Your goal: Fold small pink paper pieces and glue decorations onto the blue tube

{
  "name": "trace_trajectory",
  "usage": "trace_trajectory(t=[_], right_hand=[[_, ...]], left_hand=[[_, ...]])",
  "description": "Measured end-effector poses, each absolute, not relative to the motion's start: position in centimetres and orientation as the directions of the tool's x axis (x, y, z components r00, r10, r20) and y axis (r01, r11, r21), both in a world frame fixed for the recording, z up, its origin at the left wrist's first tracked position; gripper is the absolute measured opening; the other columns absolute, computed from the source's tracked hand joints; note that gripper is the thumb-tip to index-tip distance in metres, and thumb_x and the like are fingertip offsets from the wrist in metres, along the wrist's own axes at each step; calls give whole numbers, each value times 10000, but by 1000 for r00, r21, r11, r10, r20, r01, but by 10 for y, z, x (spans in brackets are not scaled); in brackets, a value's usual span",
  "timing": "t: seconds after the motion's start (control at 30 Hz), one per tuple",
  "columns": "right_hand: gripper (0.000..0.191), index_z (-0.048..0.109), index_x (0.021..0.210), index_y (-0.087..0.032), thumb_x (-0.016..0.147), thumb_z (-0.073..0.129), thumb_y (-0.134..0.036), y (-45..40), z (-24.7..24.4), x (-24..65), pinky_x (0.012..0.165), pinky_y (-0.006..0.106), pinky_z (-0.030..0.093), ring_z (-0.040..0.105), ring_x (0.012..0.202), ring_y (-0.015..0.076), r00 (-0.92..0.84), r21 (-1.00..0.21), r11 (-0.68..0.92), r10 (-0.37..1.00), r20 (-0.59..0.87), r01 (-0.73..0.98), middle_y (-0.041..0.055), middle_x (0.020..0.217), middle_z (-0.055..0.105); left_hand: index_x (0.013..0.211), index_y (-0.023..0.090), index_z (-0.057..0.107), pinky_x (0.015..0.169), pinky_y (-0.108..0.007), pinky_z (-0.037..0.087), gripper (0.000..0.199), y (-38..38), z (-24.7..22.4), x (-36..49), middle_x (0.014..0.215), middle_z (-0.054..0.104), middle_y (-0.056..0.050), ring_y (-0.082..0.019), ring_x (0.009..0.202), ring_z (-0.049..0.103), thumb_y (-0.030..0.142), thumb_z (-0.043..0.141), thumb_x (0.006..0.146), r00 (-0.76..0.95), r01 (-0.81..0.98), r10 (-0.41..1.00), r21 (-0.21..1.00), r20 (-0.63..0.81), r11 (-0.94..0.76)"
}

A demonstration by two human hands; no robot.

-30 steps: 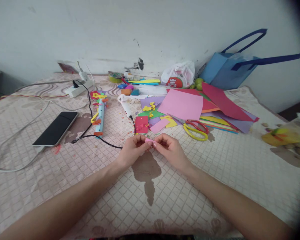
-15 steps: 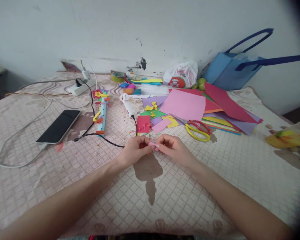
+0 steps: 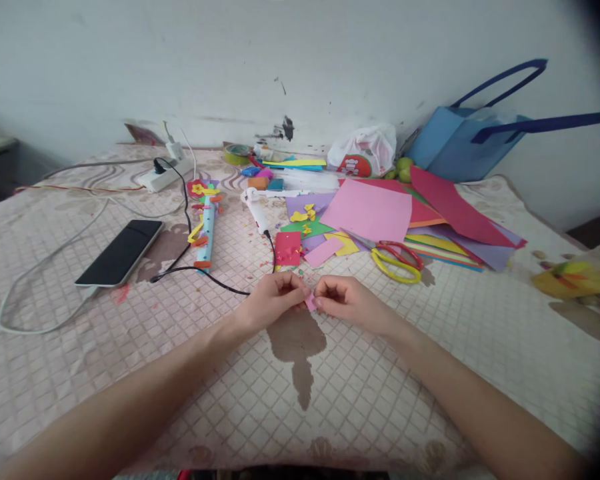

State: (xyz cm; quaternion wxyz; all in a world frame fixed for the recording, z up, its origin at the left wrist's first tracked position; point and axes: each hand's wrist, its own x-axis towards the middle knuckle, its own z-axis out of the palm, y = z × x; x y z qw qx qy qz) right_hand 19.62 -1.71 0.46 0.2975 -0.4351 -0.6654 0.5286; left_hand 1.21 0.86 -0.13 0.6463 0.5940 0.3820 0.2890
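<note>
A small piece of pink paper (image 3: pixel 311 303) is held between my two hands above the middle of the table. My left hand (image 3: pixel 275 299) pinches its upper left side between thumb and fingers. On the other side, my right hand (image 3: pixel 349 301) has its thumb and curled fingers closed at the paper's right edge. Just beyond the hands lie a red paper piece (image 3: pixel 287 247) sprinkled with tiny scraps and a pink paper strip (image 3: pixel 323 253). Scissors with red and yellow handles (image 3: pixel 396 266) rest to the right, and a white glue gun (image 3: pixel 256 209) lies behind my left hand.
At left are a phone (image 3: pixel 121 253) on a cable, a power strip (image 3: pixel 164 175) and a light-blue decorated paper strip (image 3: pixel 207 232). Coloured sheets (image 3: pixel 367 208) pile up at right, before a white plastic bag (image 3: pixel 364 152) and a blue bag (image 3: pixel 460 143). A black cord (image 3: pixel 219 282) runs beside my left hand.
The pink paper has turned, and more of it shows below my fingertips. My right hand has shifted slightly, with its fingers curled further in. My left hand stays almost in place.
</note>
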Motion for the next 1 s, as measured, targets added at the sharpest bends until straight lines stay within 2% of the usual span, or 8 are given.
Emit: trace_trajectory(t=[0.17,0.43,0.6,0.77,0.87,1.0], right_hand=[[135,462,657,-175,783,508,-171,-19,4,192,492,223,263,346,537,82,-438,-964,49,896,-73,260,-52,596,387],[180,462,657,-181,796,545,-259,-17,0,189,492,222,274,353,532,83,-374,-982,42,927,-30,182,-47,594,409],[187,470,670,-182,810,549,-278,-18,0,188,487,226,270,354,525,82,-364,-992,18,931,-30,128,-47,603,409],[193,472,670,-181,809,557,-285,-20,1,186,489,229,268,368,533,84,-347,-993,0,937,-40,115,-41,618,439],[205,475,668,-181,809,560,-303,-20,0,186,480,226,265,370,530,85,-329,-990,-6,943,-52,138,-41,603,436],[201,487,677,-179,808,564,-310,-20,-1,187,471,220,273,366,521,82,-331,-991,-12,942,-55,131,-41,597,430]], left_hand=[[705,133,595,570,-204,414,231,9,-1,10,663,624,-25,-102,608,539,357,606,763,567,160,818,987,-93,1],[702,125,580,598,-221,437,289,5,3,15,650,603,-16,-103,597,549,409,620,745,492,85,854,986,-167,144],[662,121,568,559,-194,402,288,4,6,13,612,583,-1,-85,576,523,389,644,735,473,65,869,990,-144,129],[696,118,583,591,-206,424,306,6,4,13,631,586,-1,-84,579,531,412,665,703,484,22,858,983,-171,183],[705,116,589,579,-205,419,318,7,2,13,626,591,-7,-87,573,535,423,672,694,507,47,838,978,-199,204],[656,121,574,529,-191,387,330,6,2,12,577,580,-4,-83,542,517,435,661,706,498,100,849,984,-177,147]])
